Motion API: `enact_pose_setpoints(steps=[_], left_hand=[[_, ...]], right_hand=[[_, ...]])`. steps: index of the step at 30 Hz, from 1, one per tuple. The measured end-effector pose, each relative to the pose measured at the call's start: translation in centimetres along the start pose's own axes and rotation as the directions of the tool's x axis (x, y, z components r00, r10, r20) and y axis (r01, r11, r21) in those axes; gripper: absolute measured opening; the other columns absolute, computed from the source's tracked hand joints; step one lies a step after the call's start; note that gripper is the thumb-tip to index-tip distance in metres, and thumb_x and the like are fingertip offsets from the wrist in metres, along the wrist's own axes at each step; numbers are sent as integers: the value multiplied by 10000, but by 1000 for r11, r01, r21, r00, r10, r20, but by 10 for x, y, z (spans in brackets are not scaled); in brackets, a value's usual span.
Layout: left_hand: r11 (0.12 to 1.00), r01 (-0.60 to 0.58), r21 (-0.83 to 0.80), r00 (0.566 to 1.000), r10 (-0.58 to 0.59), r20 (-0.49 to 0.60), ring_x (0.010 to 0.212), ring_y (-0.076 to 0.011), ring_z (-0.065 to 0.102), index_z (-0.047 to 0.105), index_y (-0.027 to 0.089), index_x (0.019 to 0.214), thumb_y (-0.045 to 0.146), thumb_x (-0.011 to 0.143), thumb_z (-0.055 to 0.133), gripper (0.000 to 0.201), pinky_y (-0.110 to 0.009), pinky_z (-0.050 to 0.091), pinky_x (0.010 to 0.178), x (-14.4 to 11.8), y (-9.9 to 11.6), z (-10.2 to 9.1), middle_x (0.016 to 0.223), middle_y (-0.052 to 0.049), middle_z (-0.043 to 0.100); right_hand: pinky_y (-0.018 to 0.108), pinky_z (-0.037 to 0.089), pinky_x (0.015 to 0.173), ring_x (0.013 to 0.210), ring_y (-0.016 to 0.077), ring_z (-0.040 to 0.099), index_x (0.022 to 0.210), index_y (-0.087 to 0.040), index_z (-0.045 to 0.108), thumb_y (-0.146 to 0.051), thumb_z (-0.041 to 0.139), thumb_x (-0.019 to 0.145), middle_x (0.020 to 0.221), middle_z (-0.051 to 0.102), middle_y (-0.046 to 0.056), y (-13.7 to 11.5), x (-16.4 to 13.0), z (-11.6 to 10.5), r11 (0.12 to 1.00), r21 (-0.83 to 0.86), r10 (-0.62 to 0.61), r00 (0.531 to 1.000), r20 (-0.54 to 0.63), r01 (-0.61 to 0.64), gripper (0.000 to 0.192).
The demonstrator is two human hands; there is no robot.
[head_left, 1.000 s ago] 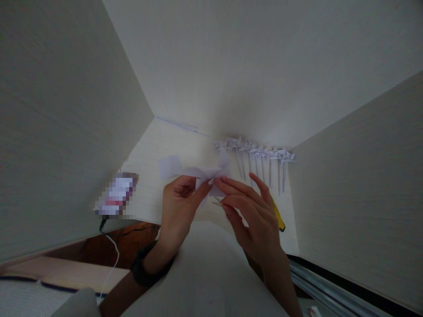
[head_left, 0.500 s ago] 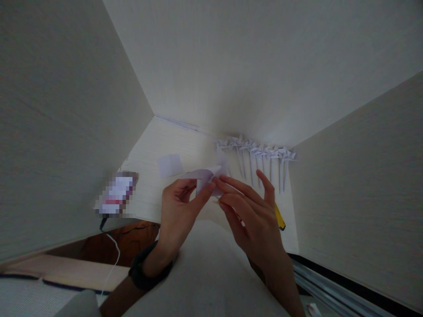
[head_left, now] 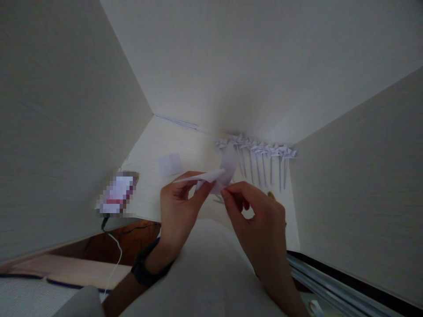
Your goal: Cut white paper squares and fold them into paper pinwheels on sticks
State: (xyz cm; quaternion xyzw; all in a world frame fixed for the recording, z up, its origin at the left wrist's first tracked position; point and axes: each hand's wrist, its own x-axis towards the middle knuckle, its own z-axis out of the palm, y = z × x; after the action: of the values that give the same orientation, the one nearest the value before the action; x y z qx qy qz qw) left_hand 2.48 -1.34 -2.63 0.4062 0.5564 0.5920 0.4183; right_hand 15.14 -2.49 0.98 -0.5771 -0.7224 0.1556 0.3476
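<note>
A partly folded piece of white paper (head_left: pixel 228 165), with curled flaps like a pinwheel's, is held up between my hands over the table. My left hand (head_left: pixel 180 207) closes on its left side, thumb in front and fingers behind. Thumb and index finger of my right hand (head_left: pixel 257 215) pinch the paper's lower right edge; the other fingers are curled in. Just beyond lies a row of several white paper pinwheels (head_left: pixel 254 147) on thin sticks. A square sheet of white paper (head_left: pixel 170 164) with a centre crease rests left of the held one.
A phone (head_left: pixel 117 193), blurred out, lies at the left with a white cable (head_left: pixel 115 246) hanging down. Thin white sticks (head_left: pixel 176 122) lie along the back wall. Walls enclose the table (head_left: pixel 145 145) on three sides. Something yellow (head_left: pixel 271 195) is mostly hidden behind my right hand.
My right hand has shifted slightly right and its spread fingers have drawn into a pinch at the paper's lower edge. The upper right flap now stands more open; the left flap has tipped over.
</note>
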Motion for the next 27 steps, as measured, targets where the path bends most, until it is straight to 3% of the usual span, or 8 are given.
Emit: enact_pose_setpoints(steps=[5, 8, 13, 19, 22, 25, 27], left_hand=[[993, -80, 89, 997, 79, 22, 741, -141, 669, 746, 228, 797, 134, 732, 709, 120, -231, 520, 698, -4, 2, -2, 782, 26, 740], [962, -198, 188, 980, 189, 66, 713, -138, 658, 744, 253, 805, 107, 724, 712, 170, -230, 505, 663, -6, 2, -6, 756, 39, 732], [881, -458, 121, 884, 438, 165, 774, -175, 652, 740, 287, 932, 83, 753, 688, 277, -288, 506, 672, -8, -4, -10, 846, -4, 732], [813, -580, 52, 802, 558, 214, 803, -214, 676, 735, 291, 990, 84, 757, 677, 317, -329, 538, 698, -11, -7, -12, 874, -39, 746], [847, -524, 84, 846, 506, 169, 797, -203, 679, 741, 292, 967, 83, 757, 668, 306, -310, 533, 699, -11, -6, -13, 878, -22, 751], [915, -356, 189, 935, 346, 81, 713, -160, 668, 753, 271, 833, 60, 721, 687, 248, -243, 510, 643, -9, -1, -13, 784, 20, 745], [957, -234, 173, 972, 226, 65, 656, -136, 654, 745, 250, 749, 56, 701, 698, 205, -210, 495, 596, -6, 3, -12, 718, 37, 733]], right_hand=[[257, 345, 511, 497, 120, 510, 701, -199, 613, -152, 617, 803, 584, 630, -31, -4, 4, 4, 996, 19, 84, 996, 30, -85, 112], [254, 334, 496, 471, 118, 490, 688, -206, 622, -143, 598, 794, 558, 621, -34, -5, 4, 3, 994, 52, 98, 995, 20, -99, 125], [234, 320, 467, 455, 101, 471, 630, -193, 600, -98, 555, 769, 529, 593, -43, -4, -2, 5, 963, 183, 199, 980, 26, -200, 174], [223, 333, 448, 460, 104, 466, 606, -193, 584, -102, 527, 771, 521, 586, -39, -4, -7, 10, 920, 278, 286, 958, 4, -276, 197], [228, 408, 491, 522, 123, 566, 694, -203, 650, -101, 548, 781, 623, 688, -24, -4, -6, 8, 905, 339, 251, 966, 61, -257, 168], [258, 468, 581, 623, 146, 622, 796, -218, 675, -113, 599, 790, 730, 719, -9, -3, -6, 3, 918, 355, 148, 983, 111, -178, 130], [275, 468, 622, 643, 149, 604, 775, -230, 650, -123, 640, 779, 705, 680, -21, -1, -7, 2, 935, 325, 123, 990, 72, -140, 107]])
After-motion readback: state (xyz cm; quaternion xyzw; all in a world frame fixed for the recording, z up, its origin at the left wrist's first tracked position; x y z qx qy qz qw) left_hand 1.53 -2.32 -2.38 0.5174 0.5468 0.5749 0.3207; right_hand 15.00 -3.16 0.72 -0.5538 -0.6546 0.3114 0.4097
